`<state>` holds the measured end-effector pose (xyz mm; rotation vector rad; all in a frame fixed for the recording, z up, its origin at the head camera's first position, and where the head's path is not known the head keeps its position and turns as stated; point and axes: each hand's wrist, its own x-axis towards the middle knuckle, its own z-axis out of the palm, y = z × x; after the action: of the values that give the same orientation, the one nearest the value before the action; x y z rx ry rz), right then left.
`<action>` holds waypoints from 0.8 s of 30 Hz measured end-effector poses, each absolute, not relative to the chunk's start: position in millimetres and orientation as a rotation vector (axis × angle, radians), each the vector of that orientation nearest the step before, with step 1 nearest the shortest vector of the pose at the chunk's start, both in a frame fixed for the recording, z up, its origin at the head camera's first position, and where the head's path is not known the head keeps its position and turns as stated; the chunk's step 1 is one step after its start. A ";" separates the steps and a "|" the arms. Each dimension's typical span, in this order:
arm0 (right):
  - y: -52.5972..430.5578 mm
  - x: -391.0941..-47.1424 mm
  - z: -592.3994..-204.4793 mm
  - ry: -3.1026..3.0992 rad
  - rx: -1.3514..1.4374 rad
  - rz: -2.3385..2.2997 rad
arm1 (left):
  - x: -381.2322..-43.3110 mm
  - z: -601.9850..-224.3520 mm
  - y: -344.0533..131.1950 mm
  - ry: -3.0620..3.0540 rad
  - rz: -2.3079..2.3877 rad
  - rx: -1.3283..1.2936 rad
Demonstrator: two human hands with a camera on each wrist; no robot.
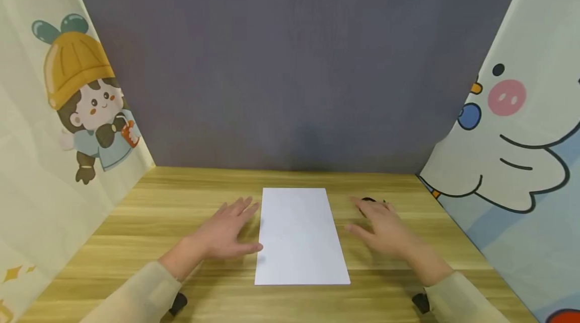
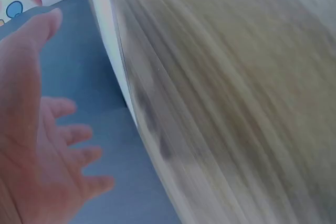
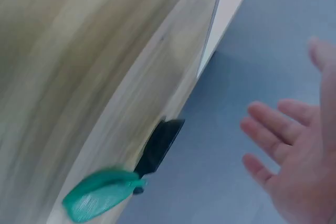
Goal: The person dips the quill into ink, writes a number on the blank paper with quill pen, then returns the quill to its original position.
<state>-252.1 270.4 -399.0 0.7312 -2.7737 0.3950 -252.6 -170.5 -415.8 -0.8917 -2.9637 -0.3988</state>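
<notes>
A white sheet of paper (image 1: 301, 237) lies flat on the wooden table, between the two hands. My left hand (image 1: 228, 235) hovers by the sheet's left edge, fingers spread, thumb tip close to that edge. In the left wrist view the left palm (image 2: 47, 166) holds nothing. To the right of the sheet is my right hand (image 1: 385, 232), fingers extended and apart from the paper. Near it lies an object with a black part (image 3: 160, 148) and a translucent green part (image 3: 102, 195); its kind is unclear. The right hand mostly hides this object in the head view.
The wooden table (image 1: 204, 182) ends at a dark grey upright panel (image 1: 290, 71). Cartoon-printed walls flank it: a figure in a yellow hat (image 1: 79, 71) on the left, a white character (image 1: 539, 51) on the right.
</notes>
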 end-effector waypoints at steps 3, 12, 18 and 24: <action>279.8 -255.2 -394.6 -2.738 0.691 0.461 | -253.2 -416.2 -172.3 -3.027 -0.472 -0.940; 319.8 -263.8 -390.2 -2.827 0.525 0.534 | -258.5 -422.6 -173.9 -3.176 -0.497 -0.923; 340.7 -267.7 -391.9 -2.871 0.458 0.581 | -260.0 -424.4 -171.1 -3.203 -0.481 -0.919; 353.3 -267.7 -393.9 -2.899 0.424 0.579 | -259.3 -425.4 -168.2 -3.223 -0.446 -0.901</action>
<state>-267.7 353.3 -393.9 0.4244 -2.8990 0.5788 -259.3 -168.2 -425.4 -0.9009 -3.2230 -0.4458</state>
